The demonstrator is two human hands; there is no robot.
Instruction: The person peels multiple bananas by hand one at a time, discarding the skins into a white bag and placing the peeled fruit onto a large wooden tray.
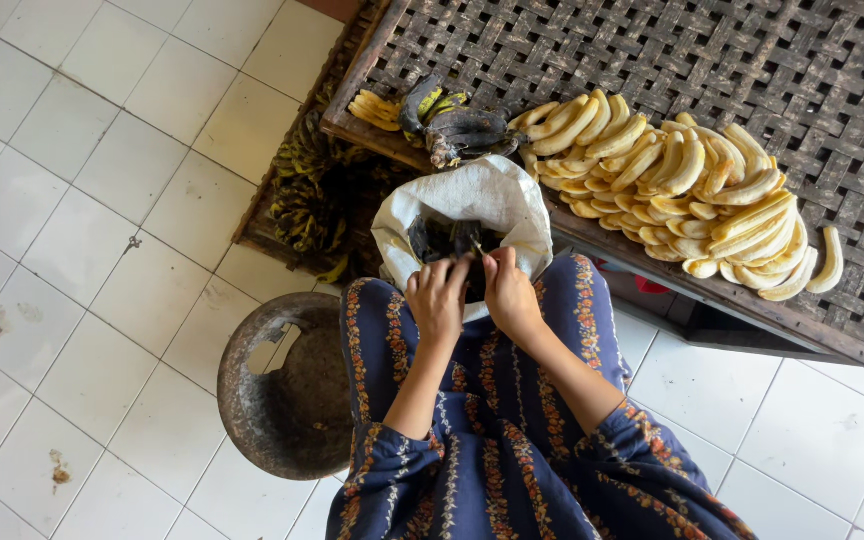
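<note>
Over the white sack point(472, 200) at 12 o'clock, a dark banana point(467, 250) was gripped by both the left hand point(439, 297) and right hand point(508, 292), with loads of peeled bananas point(682, 190) already stacked at 2 o'clock and unpeeled ones point(452, 122) left beside them.

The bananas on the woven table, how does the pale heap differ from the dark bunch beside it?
The pale heap is peeled, cream-yellow and large; the dark bunch is unpeeled, blackened and much smaller. The heap spreads along the woven table's front edge; the bunch sits at its corner. Both lie on that table.
</note>
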